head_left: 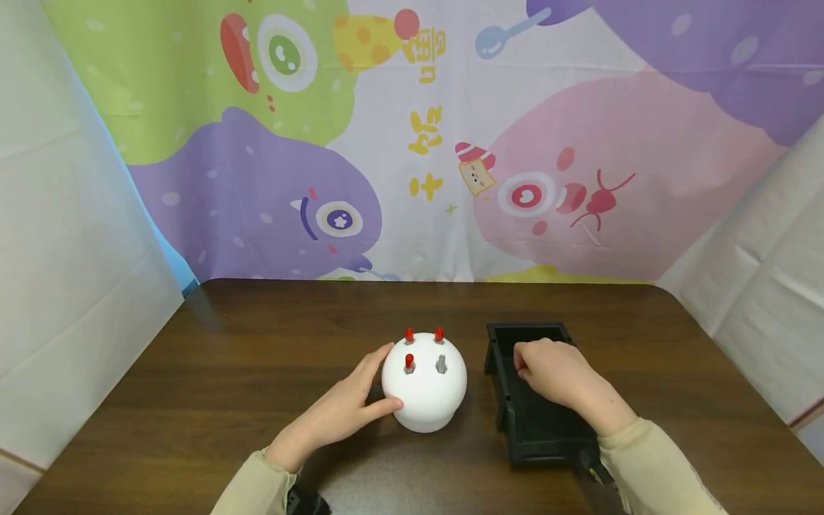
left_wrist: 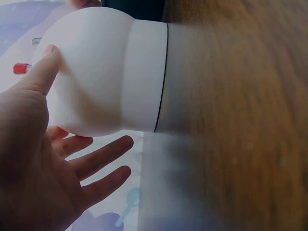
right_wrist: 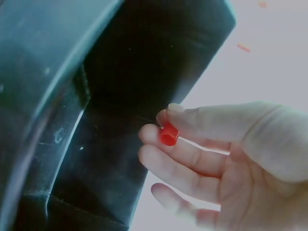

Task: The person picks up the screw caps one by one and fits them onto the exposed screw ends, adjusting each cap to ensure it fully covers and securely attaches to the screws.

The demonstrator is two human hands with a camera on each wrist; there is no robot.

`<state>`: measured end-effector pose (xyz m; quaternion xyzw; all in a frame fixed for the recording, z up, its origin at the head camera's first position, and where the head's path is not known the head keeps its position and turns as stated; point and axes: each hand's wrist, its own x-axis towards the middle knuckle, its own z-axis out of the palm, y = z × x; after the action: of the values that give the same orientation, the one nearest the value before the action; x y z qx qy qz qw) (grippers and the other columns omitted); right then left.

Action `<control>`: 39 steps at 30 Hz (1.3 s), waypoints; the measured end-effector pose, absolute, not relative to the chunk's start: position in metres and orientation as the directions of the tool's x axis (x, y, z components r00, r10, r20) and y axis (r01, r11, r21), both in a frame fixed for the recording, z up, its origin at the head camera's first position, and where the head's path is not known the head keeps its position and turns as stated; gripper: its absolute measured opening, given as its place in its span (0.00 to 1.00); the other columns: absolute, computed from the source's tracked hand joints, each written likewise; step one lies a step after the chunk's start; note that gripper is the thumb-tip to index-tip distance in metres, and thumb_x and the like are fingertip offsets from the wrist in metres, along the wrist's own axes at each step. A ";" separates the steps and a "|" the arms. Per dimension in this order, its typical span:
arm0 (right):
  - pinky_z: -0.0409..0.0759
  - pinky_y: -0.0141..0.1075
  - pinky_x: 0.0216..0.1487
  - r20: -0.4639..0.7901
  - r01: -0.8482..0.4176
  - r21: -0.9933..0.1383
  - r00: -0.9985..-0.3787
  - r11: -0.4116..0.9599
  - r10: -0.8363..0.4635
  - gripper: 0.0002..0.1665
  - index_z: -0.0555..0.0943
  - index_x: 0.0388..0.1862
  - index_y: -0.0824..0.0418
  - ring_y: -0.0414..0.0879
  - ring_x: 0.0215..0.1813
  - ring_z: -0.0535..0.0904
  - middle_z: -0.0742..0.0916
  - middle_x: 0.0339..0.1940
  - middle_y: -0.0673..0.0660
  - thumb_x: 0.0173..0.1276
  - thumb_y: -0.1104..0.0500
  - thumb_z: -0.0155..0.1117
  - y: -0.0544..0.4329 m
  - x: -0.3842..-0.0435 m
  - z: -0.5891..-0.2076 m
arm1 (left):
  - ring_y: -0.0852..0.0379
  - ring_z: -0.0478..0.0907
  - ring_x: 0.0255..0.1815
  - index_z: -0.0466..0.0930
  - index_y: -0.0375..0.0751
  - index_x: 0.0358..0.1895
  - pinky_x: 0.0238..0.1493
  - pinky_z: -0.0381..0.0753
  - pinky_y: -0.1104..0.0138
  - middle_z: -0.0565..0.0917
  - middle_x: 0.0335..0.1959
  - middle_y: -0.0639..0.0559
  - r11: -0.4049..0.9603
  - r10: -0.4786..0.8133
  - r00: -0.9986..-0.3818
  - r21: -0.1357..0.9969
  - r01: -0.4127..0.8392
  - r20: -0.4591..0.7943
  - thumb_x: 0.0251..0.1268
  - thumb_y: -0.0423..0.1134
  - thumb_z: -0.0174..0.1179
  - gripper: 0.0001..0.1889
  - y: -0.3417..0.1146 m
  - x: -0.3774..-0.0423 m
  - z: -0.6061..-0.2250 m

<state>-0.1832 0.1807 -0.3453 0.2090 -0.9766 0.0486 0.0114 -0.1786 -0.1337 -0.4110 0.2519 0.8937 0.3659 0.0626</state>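
Note:
A white rounded body (head_left: 425, 400) stands upright on the table, with metal posts on top. Three posts wear red caps (head_left: 409, 363), while one post (head_left: 441, 363) is bare metal. My left hand (head_left: 344, 404) holds the body's left side between thumb and index finger; its other fingers extend past the surface in the left wrist view. Over the black tray (head_left: 531, 454), my right hand (head_left: 556, 372) pinches a small red cap (right_wrist: 169, 134) between thumb and fingertips. The cap's hollow end shows in the right wrist view; the head view hides it.
The black tray stands on the brown table (head_left: 270, 343), right of the white body. A printed cartoon curtain (head_left: 412, 236) hangs behind the table's far edge, with white cloth (head_left: 84, 250) along the sides. A dark object (head_left: 307, 501) is by the left wrist.

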 end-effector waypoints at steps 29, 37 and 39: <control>0.71 0.35 0.27 0.240 -0.378 -0.240 -0.916 0.894 -0.322 0.08 0.76 0.28 0.56 0.40 0.24 0.70 0.76 0.23 0.48 0.54 0.60 0.69 0.159 -0.173 -0.329 | 0.55 0.61 0.66 0.39 0.61 0.72 0.58 0.67 0.54 0.53 0.70 0.58 0.606 0.493 -0.868 0.692 0.392 0.060 0.54 0.67 0.52 0.45 -0.134 -0.178 -0.412; 0.70 0.34 0.27 0.289 -0.391 -0.266 -0.904 0.881 -0.314 0.08 0.77 0.28 0.53 0.39 0.24 0.70 0.75 0.24 0.46 0.53 0.59 0.70 0.152 -0.170 -0.327 | 0.56 0.60 0.67 0.37 0.69 0.70 0.59 0.67 0.54 0.53 0.70 0.58 0.608 0.493 -0.867 0.686 0.399 0.067 0.54 0.67 0.52 0.43 -0.134 -0.179 -0.413; 0.70 0.33 0.26 0.306 -0.398 -0.268 -0.899 0.878 -0.314 0.09 0.77 0.28 0.53 0.38 0.24 0.69 0.75 0.23 0.46 0.53 0.59 0.70 0.151 -0.170 -0.328 | 0.56 0.60 0.67 0.38 0.69 0.70 0.59 0.67 0.54 0.53 0.70 0.59 0.609 0.492 -0.868 0.684 0.401 0.070 0.54 0.67 0.52 0.43 -0.134 -0.180 -0.412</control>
<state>-0.1697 0.1515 -0.3276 0.1851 -0.9604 0.1643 0.1278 -0.1798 -0.1339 -0.4124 0.2494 0.8949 0.3648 0.0623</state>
